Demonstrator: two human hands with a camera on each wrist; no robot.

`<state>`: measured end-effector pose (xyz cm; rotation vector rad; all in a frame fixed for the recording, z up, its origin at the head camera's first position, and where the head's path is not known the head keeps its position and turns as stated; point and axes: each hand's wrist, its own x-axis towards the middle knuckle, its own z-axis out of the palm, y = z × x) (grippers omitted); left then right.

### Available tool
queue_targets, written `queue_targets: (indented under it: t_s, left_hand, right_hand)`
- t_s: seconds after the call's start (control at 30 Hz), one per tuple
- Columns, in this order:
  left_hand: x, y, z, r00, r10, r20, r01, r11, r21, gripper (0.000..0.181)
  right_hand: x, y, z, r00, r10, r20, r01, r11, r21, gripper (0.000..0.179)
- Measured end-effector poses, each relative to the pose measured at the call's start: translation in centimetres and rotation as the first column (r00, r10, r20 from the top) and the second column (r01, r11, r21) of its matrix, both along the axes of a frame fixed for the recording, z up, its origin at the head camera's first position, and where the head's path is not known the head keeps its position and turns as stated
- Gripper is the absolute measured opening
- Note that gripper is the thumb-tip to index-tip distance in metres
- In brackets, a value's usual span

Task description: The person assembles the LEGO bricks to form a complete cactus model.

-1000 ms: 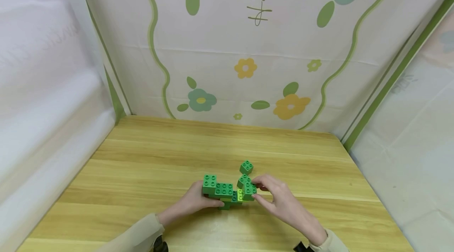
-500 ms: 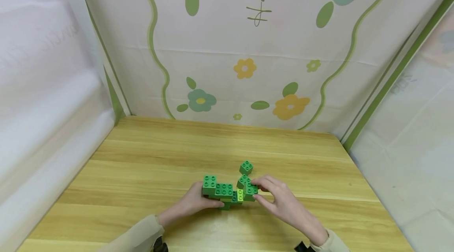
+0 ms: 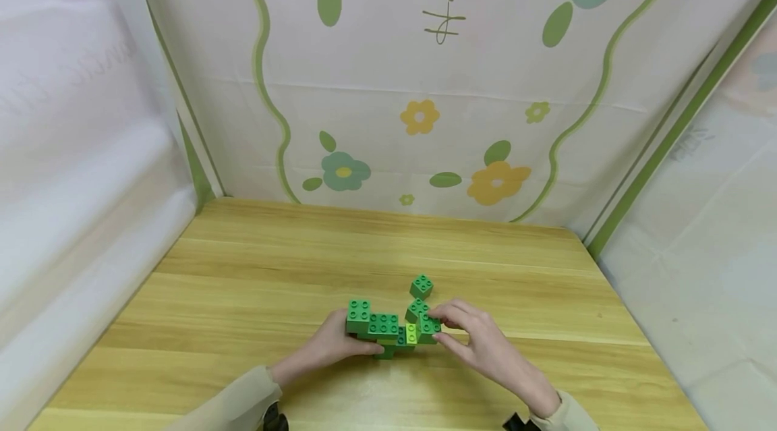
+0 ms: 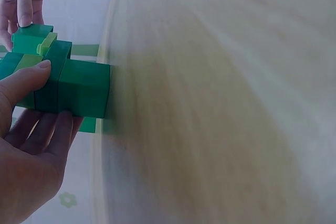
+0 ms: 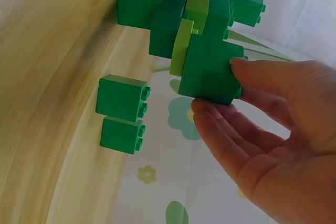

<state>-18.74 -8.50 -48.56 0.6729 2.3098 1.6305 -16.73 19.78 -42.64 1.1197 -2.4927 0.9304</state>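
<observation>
Head view: the left hand grips a brick stack; the right hand pinches a block against its end. Left wrist: stack between thumb and fingers. Right wrist: two loose blocks (near twins) stand near the fingertips.

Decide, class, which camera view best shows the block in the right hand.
Right wrist: the green block, pinched by the right hand, looks largest there. Head shows its studded top, small; left wrist shows it small, farther off.
</observation>
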Motion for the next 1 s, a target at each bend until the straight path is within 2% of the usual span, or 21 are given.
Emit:
queue_targets:
  t_s: [0.77,1.0]
  left_hand:
    - [0.04,-0.01,-0.22,1.000,-0.011,0.013,0.011,0.999,0.034,0.043]
    - [0.02,0.03,-0.25,1.000,-0.003,0.018,0.003,0.999,0.033,0.043]
  right_hand:
    - [-0.06,-0.24,0.25,0.999,0.040,-0.024,-0.039,0.999,0.036,0.029]
    - [-0.08,-0.24,-0.04,0.999,0.027,-0.019,-0.026,0.999,0.022,0.030]
